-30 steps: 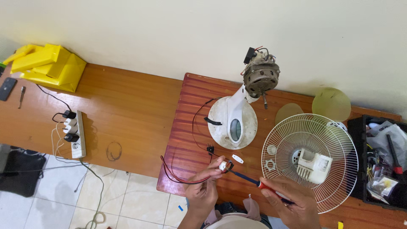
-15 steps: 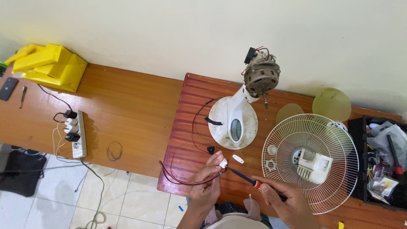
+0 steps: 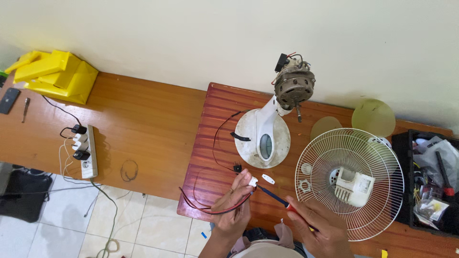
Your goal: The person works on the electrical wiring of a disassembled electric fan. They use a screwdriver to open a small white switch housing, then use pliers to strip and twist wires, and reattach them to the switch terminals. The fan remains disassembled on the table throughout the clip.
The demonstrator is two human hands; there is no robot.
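A small white part is pinched between the fingertips of the left hand above the near edge of the table, wires trailing from it. A screwdriver is gripped in the closed right hand, its tip touching the part. The fan base and grille lie just beyond.

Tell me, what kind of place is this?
Probably a small home repair bench: a dismantled fan with bare motor, its wire guard lying loose, and an open toolbox on a wooden table.
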